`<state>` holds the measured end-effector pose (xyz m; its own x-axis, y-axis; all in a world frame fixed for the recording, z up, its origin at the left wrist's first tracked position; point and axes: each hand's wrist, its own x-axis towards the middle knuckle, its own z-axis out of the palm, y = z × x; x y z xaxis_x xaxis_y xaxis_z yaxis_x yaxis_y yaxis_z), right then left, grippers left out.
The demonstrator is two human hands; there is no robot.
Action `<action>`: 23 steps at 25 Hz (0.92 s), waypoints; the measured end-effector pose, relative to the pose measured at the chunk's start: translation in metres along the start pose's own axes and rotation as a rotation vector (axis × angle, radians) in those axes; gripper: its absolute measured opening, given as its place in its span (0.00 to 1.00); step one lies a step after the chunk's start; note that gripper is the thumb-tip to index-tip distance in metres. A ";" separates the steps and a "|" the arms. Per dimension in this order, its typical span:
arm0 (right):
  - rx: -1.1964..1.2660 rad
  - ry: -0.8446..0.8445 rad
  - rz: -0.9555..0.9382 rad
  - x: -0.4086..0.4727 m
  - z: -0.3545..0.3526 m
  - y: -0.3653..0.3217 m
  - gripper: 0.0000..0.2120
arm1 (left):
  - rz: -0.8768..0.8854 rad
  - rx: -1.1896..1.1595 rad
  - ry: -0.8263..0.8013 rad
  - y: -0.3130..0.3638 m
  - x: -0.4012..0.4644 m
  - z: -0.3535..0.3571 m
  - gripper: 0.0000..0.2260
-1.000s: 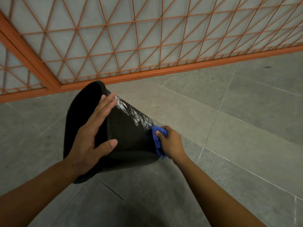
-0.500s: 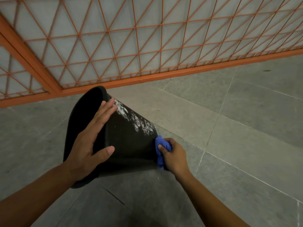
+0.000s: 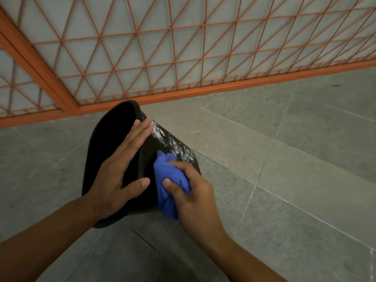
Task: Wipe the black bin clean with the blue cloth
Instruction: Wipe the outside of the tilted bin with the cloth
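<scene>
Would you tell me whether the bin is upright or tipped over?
Tipped: the bin lies on its side on the floor, its mouth facing left.

The right hand has carried the blue cloth from the bin's base edge up onto its side, nearer the left hand.

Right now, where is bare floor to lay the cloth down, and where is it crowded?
Bare grey floor lies right of the black bin, up to the orange fence. It is crowded at the bin wall: left hand pressing it, right hand gripping the blue cloth.
</scene>
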<state>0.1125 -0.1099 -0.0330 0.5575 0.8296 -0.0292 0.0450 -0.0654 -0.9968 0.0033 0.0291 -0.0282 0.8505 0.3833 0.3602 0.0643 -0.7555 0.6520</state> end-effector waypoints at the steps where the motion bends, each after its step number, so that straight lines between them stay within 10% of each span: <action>1: -0.002 -0.015 -0.047 0.009 0.003 -0.006 0.11 | 0.002 0.007 0.002 -0.001 0.000 0.000 0.38; 23: -0.117 0.020 -0.129 0.044 0.012 -0.015 0.13 | -0.028 -0.020 -0.009 -0.003 -0.002 0.000 0.38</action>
<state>0.1269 -0.0656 -0.0204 0.5576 0.8240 0.1010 0.2126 -0.0241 -0.9768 0.0015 0.0301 -0.0308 0.8531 0.3995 0.3355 0.0778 -0.7333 0.6754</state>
